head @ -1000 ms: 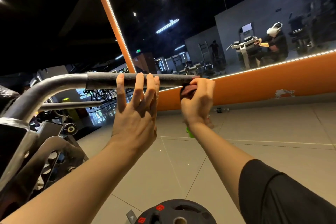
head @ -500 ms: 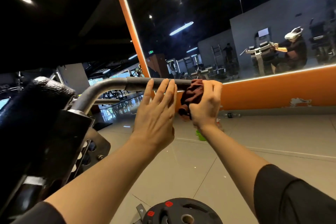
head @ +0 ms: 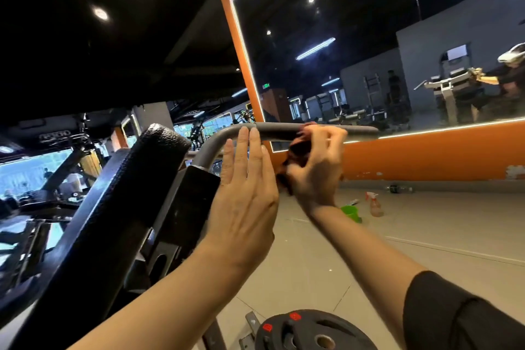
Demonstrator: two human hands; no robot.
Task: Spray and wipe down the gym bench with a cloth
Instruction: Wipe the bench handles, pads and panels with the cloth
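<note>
cloth (head: 298,150): dark red, bunched in the right hand, pressed against the underside of the handle bar and hanging a little below it
right hand (head: 315,167): fingers (head: 331,136) curled round the cloth, gripping it against the bar; thumb side towards the camera; forearm runs down to a black sleeve (head: 460,312) at the lower right
left hand (head: 244,202): back of the hand to the camera; fingers straight and close together, holding nothing; fingertips reach the bar just left of the cloth, though whether they touch it cannot be told
handle bar (head: 355,131): grey tube, horizontal across the middle, bending down at its left end into the machine frame; darker grip sleeve along the straight part
bench pad (head: 125,187): black textured upholstery, tilted, at the left beside the left forearm
spray bottle (head: 375,204): on the floor well beyond the hands, near the orange wall; just beside it a green container (head: 351,212)
weight plate (head: 312,332): black with red marks, at the bottom edge
mirror (head: 369,37): orange-framed, on the wall behind the bar
</note>
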